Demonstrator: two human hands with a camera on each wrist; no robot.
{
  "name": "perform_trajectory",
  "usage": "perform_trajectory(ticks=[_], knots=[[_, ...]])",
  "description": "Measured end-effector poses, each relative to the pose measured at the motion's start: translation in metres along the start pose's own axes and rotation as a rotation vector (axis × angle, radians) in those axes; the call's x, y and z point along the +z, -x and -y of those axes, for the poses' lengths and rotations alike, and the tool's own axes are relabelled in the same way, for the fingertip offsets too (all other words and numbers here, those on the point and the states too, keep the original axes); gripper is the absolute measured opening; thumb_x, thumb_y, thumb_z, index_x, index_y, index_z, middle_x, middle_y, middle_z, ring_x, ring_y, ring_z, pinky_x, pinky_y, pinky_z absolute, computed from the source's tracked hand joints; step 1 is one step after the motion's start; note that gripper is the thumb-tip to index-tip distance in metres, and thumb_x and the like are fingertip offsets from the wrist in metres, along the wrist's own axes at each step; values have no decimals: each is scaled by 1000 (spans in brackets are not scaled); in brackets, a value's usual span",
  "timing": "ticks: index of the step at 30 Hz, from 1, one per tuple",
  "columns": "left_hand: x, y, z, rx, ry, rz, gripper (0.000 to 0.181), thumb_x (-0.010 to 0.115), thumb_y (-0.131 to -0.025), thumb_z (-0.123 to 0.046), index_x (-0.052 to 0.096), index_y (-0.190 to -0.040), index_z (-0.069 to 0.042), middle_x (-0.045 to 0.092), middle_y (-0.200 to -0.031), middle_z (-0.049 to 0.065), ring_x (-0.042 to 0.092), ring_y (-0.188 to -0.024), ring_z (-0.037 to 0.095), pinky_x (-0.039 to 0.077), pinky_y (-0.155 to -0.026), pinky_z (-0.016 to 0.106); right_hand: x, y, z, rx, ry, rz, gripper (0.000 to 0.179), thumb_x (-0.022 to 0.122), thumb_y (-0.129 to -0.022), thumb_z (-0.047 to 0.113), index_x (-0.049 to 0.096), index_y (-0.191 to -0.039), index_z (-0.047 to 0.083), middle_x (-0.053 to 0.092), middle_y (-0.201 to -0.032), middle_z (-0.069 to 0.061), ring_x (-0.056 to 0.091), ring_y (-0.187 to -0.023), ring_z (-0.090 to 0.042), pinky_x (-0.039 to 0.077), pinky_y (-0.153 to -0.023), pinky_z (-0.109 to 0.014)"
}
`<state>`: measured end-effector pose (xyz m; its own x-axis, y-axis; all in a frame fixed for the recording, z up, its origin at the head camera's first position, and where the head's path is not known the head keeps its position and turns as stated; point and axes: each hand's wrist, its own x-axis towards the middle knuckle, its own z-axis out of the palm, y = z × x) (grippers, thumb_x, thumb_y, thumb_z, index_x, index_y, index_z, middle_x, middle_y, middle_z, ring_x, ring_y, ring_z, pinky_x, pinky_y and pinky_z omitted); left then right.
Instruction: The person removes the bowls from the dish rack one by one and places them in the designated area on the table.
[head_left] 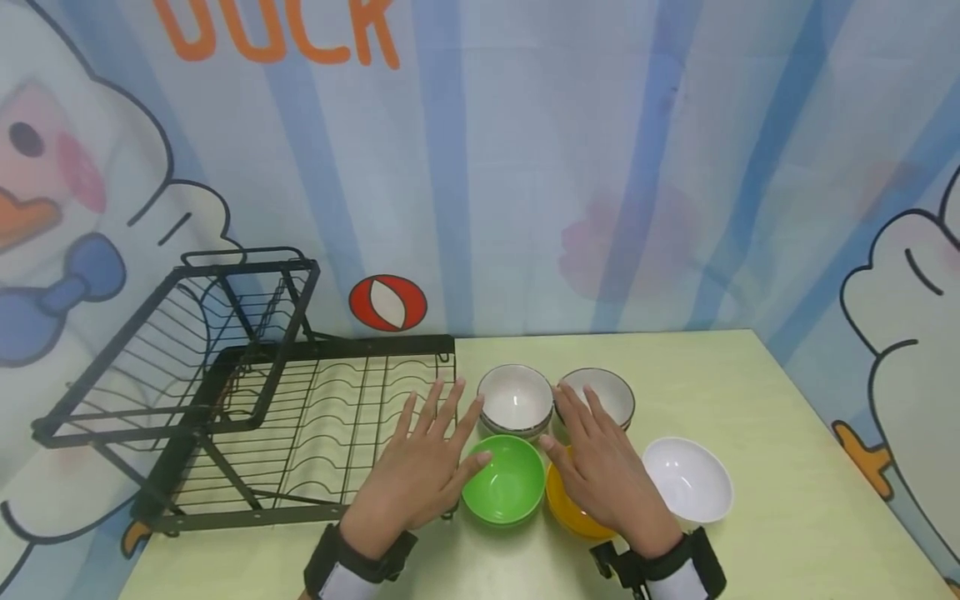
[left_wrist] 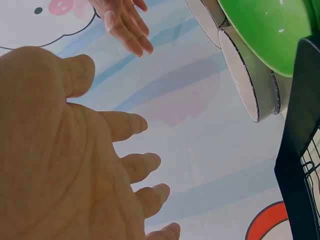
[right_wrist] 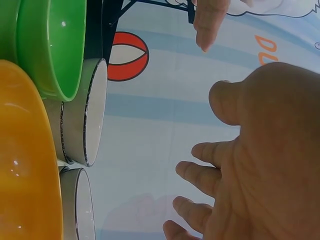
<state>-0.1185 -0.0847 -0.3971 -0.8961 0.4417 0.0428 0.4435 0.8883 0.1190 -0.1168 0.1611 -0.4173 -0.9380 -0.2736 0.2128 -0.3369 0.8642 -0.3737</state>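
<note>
Both hands hover above the table with fingers spread, holding nothing. The left hand is between the black wire dish rack and the green bowl, its thumb overlapping the bowl's left rim in the head view. Over the yellow bowl hangs the right hand, covering part of it. Behind the green bowl stand white dark-rimmed bowls, stacked. Another white dark-rimmed bowl is to their right, partly behind the right fingertips. A plain white bowl sits right of the right hand.
The rack's raised upper tier stands at the far left. A pale yellow-green table carries everything. Behind it hangs a blue striped cloth with duck drawings. Black bands with camera mounts are on both wrists.
</note>
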Motion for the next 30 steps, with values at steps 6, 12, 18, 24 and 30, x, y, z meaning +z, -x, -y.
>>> perform_trajectory(ticks=[6, 12, 18, 24, 30], knots=[[0, 2, -1, 11, -3, -9, 67, 25, -104, -57, 16, -160, -22, 3, -169, 7, -3, -157, 31, 5, -127, 58, -2, 4, 0, -3, 14, 0, 64, 43, -105, 42, 26, -157, 9, 28, -164, -13, 21, -152, -42, 30, -116, -66], [-1, 4, -2, 6, -3, -14, 67, 26, -104, -56, 16, -160, -22, 2, -169, 7, -4, -157, 30, 4, -127, 57, -3, 5, -1, -1, -7, -4, 64, 42, -105, 43, 25, -158, 10, 27, -164, -11, 20, -152, -42, 28, -116, -67], [-3, 6, -2, 5, 3, -11, 67, 27, -103, -56, 17, -160, -22, 3, -169, 7, -4, -157, 31, 5, -127, 57, -3, 7, 0, -2, -10, 2, 64, 41, -105, 43, 24, -158, 11, 27, -164, -12, 20, -152, -42, 28, -116, -66], [-2, 6, -2, 2, 10, -11, 67, 25, -103, -57, 17, -160, -23, 4, -169, 7, -5, -157, 31, 5, -127, 58, -4, 8, 0, -7, -8, -8, 64, 41, -105, 44, 26, -157, 11, 27, -164, -12, 20, -152, -42, 29, -116, -66], [-3, 9, -2, 0, 6, -13, 67, 25, -103, -57, 17, -160, -23, 3, -169, 7, -2, -157, 32, 5, -127, 58, -3, 10, -1, -9, -15, -16, 64, 41, -105, 44, 26, -157, 9, 28, -164, -12, 20, -152, -42, 29, -116, -66]])
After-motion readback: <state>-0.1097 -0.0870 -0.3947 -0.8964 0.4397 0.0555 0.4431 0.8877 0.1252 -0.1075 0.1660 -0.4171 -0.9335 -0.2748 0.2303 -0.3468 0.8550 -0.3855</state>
